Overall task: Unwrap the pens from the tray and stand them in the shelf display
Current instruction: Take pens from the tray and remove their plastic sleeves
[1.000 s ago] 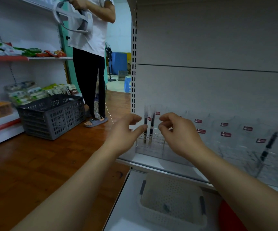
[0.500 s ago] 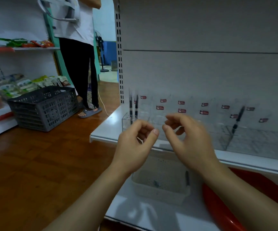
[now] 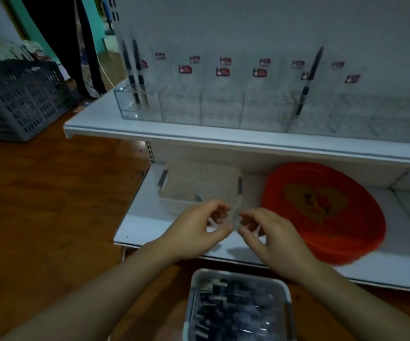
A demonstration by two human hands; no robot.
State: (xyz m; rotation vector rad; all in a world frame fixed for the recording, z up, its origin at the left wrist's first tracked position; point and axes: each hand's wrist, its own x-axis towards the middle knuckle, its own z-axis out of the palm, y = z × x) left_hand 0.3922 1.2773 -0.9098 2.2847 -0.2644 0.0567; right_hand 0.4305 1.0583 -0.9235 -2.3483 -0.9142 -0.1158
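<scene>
My left hand (image 3: 194, 230) and my right hand (image 3: 273, 238) meet in front of the lower shelf. Between their fingertips they pinch a small clear wrapper (image 3: 236, 215), which is blurred. Below my wrists lies a metal tray (image 3: 192, 294) filled with several dark wrapped pens (image 3: 236, 313). On the upper shelf stands a clear compartmented display (image 3: 181, 108). Two black pens (image 3: 136, 75) stand upright in its leftmost compartment. A single pen (image 3: 306, 89) leans in a compartment further right.
A white perforated basket (image 3: 199, 178) and a round red tray (image 3: 322, 212) sit on the lower shelf behind my hands. A grey plastic crate (image 3: 19, 102) stands on the wooden floor at left. A person's legs (image 3: 85, 45) are beside the shelf end.
My hands came down from the display to in front of the lower shelf, still close together. The view tilted down, and the metal tray of pens came into sight.
</scene>
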